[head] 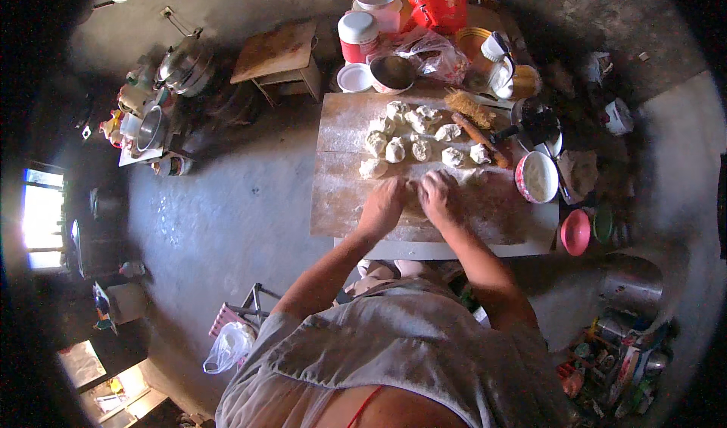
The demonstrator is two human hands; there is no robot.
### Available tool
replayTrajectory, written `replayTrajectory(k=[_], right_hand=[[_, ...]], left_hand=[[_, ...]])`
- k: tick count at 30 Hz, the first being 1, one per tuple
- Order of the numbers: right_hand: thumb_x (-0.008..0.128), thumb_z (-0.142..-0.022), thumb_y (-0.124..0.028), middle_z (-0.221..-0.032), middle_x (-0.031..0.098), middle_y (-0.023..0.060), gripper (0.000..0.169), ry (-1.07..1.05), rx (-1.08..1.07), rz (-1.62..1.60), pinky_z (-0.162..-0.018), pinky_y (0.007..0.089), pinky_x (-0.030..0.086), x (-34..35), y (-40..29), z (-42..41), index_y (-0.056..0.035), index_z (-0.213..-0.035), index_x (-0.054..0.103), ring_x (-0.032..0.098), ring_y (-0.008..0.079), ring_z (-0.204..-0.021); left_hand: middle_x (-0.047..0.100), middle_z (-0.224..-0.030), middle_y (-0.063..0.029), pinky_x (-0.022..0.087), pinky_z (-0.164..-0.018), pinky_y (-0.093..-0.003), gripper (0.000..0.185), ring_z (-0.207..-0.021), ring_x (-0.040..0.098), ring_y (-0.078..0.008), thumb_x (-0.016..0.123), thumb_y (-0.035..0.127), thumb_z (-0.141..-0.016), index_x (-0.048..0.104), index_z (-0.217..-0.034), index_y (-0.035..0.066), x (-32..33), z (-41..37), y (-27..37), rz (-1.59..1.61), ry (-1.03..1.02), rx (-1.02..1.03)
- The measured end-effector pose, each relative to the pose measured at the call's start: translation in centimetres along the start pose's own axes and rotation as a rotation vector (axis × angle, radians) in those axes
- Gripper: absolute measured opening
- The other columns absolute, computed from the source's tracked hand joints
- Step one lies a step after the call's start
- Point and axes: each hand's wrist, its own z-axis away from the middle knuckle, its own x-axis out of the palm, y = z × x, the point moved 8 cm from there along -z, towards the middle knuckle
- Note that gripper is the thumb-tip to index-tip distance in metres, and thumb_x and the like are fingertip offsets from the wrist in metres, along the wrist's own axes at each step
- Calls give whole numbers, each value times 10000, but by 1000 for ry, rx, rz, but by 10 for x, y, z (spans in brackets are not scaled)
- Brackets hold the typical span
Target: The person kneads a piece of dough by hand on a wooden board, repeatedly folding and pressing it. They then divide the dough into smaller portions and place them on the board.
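My left hand (pixel 388 198) and my right hand (pixel 439 196) meet low over a floured wooden board (pixel 341 201), fingers curled with their tips almost touching. The fingers hide whatever may lie between or under them, so I cannot tell if they hold dough. Just beyond them several rough lumps of dough (pixel 421 150) are spread over the board. One dough lump (pixel 373 168) lies nearest my left hand. Past my right hand, a wooden rolling pin (pixel 480 139) rests at a slant beside a straw brush (pixel 471 108).
On the right stands a patterned bowl (pixel 537 177) with white content. A dark pot (pixel 392 73), a red-and-white canister (pixel 358 35), a plastic bag (pixel 434 53) and a red bag (pixel 434 2) crowd the back. Pink (pixel 576 233) and green basins (pixel 603 225) sit beyond the right edge.
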Motion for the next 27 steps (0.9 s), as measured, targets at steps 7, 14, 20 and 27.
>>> replayTrajectory(k=[7,14,20,27], right_hand=[[504,-903,-218,-1049,597,140,216,-64,206,52,-849,459,456,-15,-22,40,-52,-1010,592,564,349,-991],[527,-936,-261,-1081,608,140,220,-65,149,337,-863,480,466,22,11,11,-87,-1032,623,572,350,-1006],[558,-912,-211,-1047,607,152,182,-162,155,237,-836,474,477,28,34,-11,-70,-1016,606,570,352,-1028],[565,-887,-153,-1204,587,157,216,-113,65,-20,-939,475,445,-21,-13,53,-39,-1069,587,548,367,-1137]], left_hand=[[535,-1261,-136,377,-994,-468,515,-1196,495,-355,651,186,-818,465,-1283,65,-5,52,44,-110,66,39],[533,-1174,-135,395,-975,-485,459,-1125,490,-366,687,199,-782,569,-1223,153,11,5,-22,-311,26,-90],[536,-1091,-114,422,-929,-469,340,-1062,502,-365,697,148,-777,597,-1098,92,-8,-24,11,-203,28,1],[388,-1491,-186,332,-1089,-490,581,-1377,373,-358,587,174,-886,387,-1412,33,2,43,65,-30,-36,81]])
